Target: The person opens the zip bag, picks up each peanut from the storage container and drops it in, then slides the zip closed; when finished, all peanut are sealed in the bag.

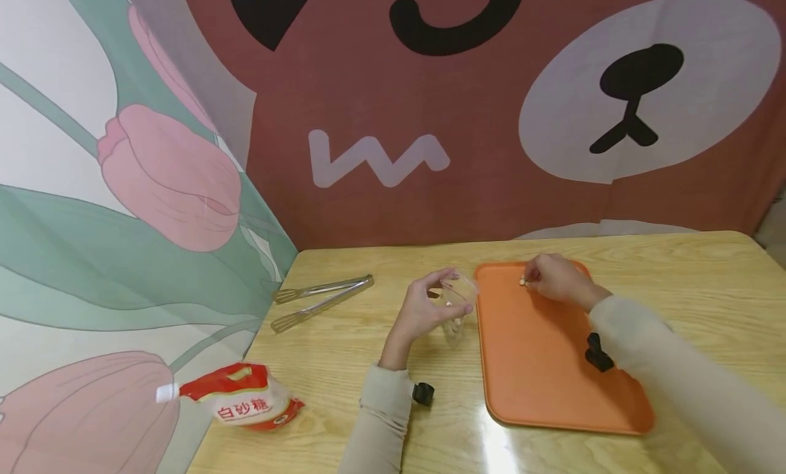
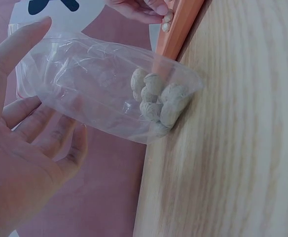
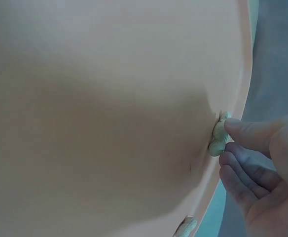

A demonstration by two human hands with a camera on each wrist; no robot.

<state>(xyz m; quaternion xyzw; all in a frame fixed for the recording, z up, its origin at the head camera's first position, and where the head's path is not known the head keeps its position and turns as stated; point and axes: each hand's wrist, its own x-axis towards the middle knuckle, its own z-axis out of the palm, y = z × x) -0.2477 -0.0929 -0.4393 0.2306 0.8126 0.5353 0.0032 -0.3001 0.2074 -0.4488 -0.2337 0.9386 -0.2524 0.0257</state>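
Note:
My left hand (image 1: 425, 305) holds a clear plastic bag (image 2: 99, 84) by its mouth, thumb on one side and fingers on the other. Several peanuts (image 2: 156, 98) lie in the bottom of the bag, which hangs down to the table. Over the far end of the orange tray (image 1: 540, 351), my right hand (image 1: 555, 277) pinches a peanut (image 3: 218, 140) between thumb and fingers, at the tray surface. Part of that peanut is hidden by the thumb. Another peanut (image 3: 186, 226) rests on the tray near its rim in the right wrist view.
Metal tongs (image 1: 325, 300) lie spread on the table at the back left. A red and white bag of white sugar (image 1: 245, 399) with a white cap lies at the front left. Printed cloths (image 1: 393, 208) hang behind and left of the wooden table (image 1: 331, 372).

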